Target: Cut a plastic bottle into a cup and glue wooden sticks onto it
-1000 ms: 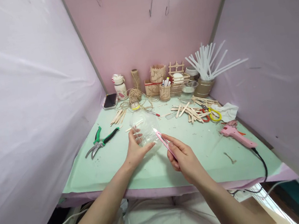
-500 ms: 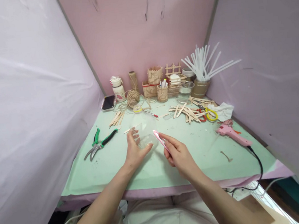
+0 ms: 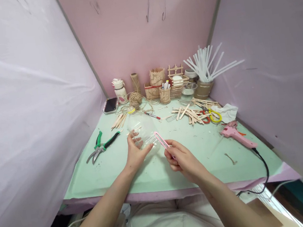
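My left hand [image 3: 134, 151] grips the base of a clear plastic bottle [image 3: 141, 128] that lies tilted over the green table [image 3: 114, 170], its yellow cap ring pointing away from me. My right hand [image 3: 180, 159] is closed round a pink utility knife [image 3: 161, 141]. The knife's tip rests against the bottle's side close to my left fingers.
Green-handled pruning shears [image 3: 102, 144] lie to the left. A pink glue gun [image 3: 235, 134] with a black cord lies at the right. Craft sticks [image 3: 190, 114], scissors [image 3: 211, 116], twine [image 3: 134, 99], a phone [image 3: 110, 104] and a cup of white straws [image 3: 204, 73] crowd the back.
The bottle has been turned and raised a little in my left hand, and the knife has shifted slightly left against its side.
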A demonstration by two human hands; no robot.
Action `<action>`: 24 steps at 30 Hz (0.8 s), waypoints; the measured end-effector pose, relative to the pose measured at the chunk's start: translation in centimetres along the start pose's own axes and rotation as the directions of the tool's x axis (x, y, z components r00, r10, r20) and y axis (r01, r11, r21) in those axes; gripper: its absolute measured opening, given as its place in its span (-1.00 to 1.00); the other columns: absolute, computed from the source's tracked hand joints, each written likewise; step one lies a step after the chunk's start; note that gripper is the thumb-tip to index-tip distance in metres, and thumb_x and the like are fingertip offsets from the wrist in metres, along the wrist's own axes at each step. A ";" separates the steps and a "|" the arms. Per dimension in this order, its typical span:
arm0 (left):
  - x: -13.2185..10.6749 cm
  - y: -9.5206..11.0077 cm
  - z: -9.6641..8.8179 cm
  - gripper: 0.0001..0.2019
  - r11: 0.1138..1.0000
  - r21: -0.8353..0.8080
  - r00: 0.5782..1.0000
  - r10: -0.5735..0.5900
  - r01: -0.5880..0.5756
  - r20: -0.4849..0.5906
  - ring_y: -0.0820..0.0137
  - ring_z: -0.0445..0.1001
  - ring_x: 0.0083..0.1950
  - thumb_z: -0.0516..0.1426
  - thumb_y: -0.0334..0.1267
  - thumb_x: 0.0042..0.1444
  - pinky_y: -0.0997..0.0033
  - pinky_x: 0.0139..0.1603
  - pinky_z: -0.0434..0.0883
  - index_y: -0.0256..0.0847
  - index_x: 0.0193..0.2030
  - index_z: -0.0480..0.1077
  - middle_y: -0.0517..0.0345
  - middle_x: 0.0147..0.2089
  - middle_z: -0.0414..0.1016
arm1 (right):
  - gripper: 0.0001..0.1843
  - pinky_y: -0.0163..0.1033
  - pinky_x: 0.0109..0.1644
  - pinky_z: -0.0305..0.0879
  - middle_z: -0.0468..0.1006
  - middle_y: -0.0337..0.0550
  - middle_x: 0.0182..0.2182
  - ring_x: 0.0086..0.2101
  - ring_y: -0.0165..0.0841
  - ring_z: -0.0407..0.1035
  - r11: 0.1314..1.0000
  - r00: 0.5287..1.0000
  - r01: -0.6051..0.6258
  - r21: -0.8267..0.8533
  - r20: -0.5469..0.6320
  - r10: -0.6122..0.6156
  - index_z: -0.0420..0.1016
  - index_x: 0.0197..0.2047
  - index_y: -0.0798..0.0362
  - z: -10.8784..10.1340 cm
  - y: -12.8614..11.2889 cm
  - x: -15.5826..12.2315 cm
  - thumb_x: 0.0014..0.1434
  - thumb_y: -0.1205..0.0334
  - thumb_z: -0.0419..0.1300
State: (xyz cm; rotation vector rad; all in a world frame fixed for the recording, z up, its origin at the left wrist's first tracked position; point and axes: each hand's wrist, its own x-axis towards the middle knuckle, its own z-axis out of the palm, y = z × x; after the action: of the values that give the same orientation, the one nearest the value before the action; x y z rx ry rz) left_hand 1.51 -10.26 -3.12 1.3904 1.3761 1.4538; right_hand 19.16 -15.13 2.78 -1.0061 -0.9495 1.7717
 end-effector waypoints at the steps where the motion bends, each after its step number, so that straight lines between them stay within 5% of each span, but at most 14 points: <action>1: 0.0 0.0 0.0 -0.19 1.000 -0.006 1.000 0.001 -0.001 0.001 0.31 0.27 0.08 0.35 -0.17 -0.18 0.15 0.12 0.37 -0.05 0.18 0.02 0.00 0.17 0.09 | -0.75 -0.44 -0.61 -0.22 0.21 -0.43 -0.55 -0.63 -0.59 -0.09 1.000 0.999 -0.001 0.015 0.043 0.000 0.35 -0.15 0.05 -0.1 0.0 -0.2 0.05 0.21 0.15; 5: 0.1 -0.2 -0.1 -0.20 0.998 -0.053 1.000 0.019 -0.018 0.024 0.31 0.27 0.09 0.36 -0.18 -0.18 0.13 0.13 0.36 -0.03 0.17 0.02 0.01 0.16 0.11 | -0.73 -0.42 -0.59 -0.21 0.24 -0.41 -0.53 -0.63 -0.60 -0.10 0.999 0.990 0.037 0.018 0.135 -0.039 0.29 -0.28 0.05 -0.7 0.7 -0.3 0.11 0.04 0.19; 15: 0.2 -0.4 -0.2 -0.17 0.989 -0.120 0.995 0.090 -0.083 0.052 0.31 0.26 0.13 0.37 -0.21 -0.19 0.11 0.17 0.33 0.02 0.19 0.01 0.03 0.17 0.10 | -0.63 -0.46 -0.65 -0.19 0.09 -0.50 -0.64 -0.66 -0.58 -0.12 0.997 0.998 0.059 -0.053 0.011 -0.059 0.25 -0.28 0.01 -0.7 1.9 -0.3 0.15 -0.13 0.14; 24: -0.3 -0.3 -0.1 -0.14 0.985 0.102 0.990 0.142 -0.138 -0.026 0.30 0.26 0.10 0.36 -0.18 -0.17 0.12 0.15 0.35 -0.04 0.22 -0.03 -0.02 0.17 0.09 | -0.68 -0.46 -0.68 -0.19 0.06 -0.51 -0.65 -0.68 -0.58 -0.14 0.992 0.998 0.054 -0.112 -0.038 -0.059 0.26 -0.26 0.00 -0.5 1.9 0.1 0.17 -0.10 0.09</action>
State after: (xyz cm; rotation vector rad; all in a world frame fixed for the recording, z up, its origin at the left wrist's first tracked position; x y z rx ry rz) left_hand 1.43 -10.48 -3.50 1.5599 1.4129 1.5224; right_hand 18.95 -15.55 0.90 -1.0707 -1.0504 1.6604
